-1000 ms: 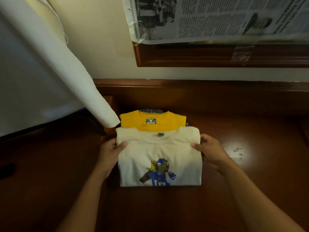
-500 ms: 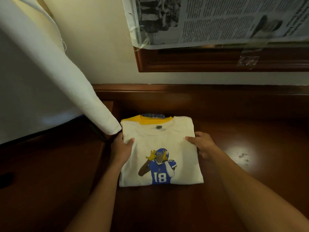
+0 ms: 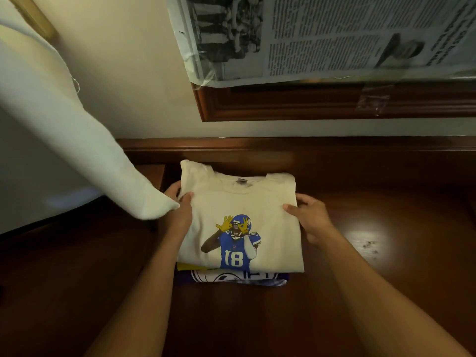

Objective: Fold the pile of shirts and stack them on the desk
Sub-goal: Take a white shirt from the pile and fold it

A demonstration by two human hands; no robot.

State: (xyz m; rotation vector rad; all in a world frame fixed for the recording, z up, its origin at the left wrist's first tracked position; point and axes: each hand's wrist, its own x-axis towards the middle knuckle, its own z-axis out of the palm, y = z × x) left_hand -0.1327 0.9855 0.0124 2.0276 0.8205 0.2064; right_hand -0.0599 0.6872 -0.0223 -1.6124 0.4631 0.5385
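A folded cream shirt (image 3: 257, 210) with a blue number 18 football print lies on top of a stack on the dark wooden desk (image 3: 360, 292). Under its near edge show a sliver of yellow shirt (image 3: 186, 267) and a purple and white shirt (image 3: 231, 277). My left hand (image 3: 180, 210) grips the cream shirt's left edge, thumb on top and fingers underneath. My right hand (image 3: 311, 217) holds its right edge the same way.
A white curtain (image 3: 77, 155) hangs at the left, its lower corner touching my left hand. Newspaper (image 3: 334, 34) is taped over a wooden frame (image 3: 309, 104) on the wall behind the desk. A raised wooden ledge (image 3: 283, 148) runs along the desk's back.
Both hands have carried the cream shirt away from me onto the stack, so it now covers the yellow shirt. Only a yellow sliver shows at the near edge.
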